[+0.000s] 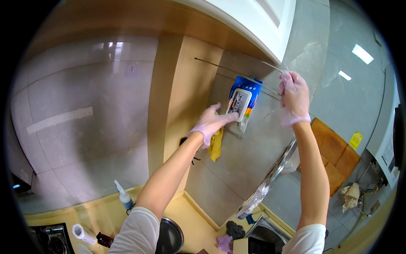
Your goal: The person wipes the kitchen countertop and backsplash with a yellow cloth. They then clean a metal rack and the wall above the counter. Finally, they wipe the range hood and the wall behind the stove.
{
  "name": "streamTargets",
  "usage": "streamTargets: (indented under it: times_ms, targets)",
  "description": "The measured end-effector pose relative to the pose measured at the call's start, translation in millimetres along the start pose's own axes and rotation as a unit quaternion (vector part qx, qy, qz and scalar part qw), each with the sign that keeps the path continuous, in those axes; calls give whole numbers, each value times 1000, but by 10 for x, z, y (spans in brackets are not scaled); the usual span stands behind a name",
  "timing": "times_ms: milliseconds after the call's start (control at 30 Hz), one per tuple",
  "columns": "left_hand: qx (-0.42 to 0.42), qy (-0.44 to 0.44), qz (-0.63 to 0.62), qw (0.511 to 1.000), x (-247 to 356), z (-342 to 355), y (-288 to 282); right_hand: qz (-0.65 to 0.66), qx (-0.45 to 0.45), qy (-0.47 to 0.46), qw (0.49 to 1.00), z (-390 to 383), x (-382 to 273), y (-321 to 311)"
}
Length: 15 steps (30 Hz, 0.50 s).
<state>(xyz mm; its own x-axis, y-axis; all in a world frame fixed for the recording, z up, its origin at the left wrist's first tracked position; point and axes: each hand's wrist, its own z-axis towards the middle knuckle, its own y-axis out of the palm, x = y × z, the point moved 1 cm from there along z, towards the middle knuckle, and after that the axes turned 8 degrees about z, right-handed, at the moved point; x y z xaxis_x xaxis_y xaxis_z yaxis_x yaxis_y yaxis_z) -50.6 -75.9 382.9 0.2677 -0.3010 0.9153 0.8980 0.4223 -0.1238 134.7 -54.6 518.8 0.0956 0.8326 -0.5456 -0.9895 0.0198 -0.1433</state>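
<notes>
My left hand [210, 122], in a thin clear glove, is closed around a yellow cloth [216, 146], which hangs below the palm and shows between thumb and fingers. Its thumb reaches to the lower part of a blue and white wet-wipes pack [241, 100]. That pack hangs upright against the grey tiled wall, by a thin metal rod rack [237, 73] under the cabinet. Higher and to the right, my right hand [294, 94], gloved too, is closed in a fist on the right end of the rack. Its fingers hide the rack's end.
A white cabinet door [270, 21] juts out overhead, and a wooden panel [186, 89] stands left of the rack. On the counter below are a spray bottle [124, 195], a dark pan [170, 236] and a sink [267, 232]. A wooden board [332, 154] leans at right.
</notes>
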Motion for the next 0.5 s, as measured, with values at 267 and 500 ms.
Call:
streamTargets:
  times_ms: [267,500]
  targets:
    - [-30,24,-518,854,-937,-1090,145,237,23,112,965,-1767,248,261]
    - [3,-110,-687,719,-1745,-2135,534,293,47,253,921,-3191,883,776]
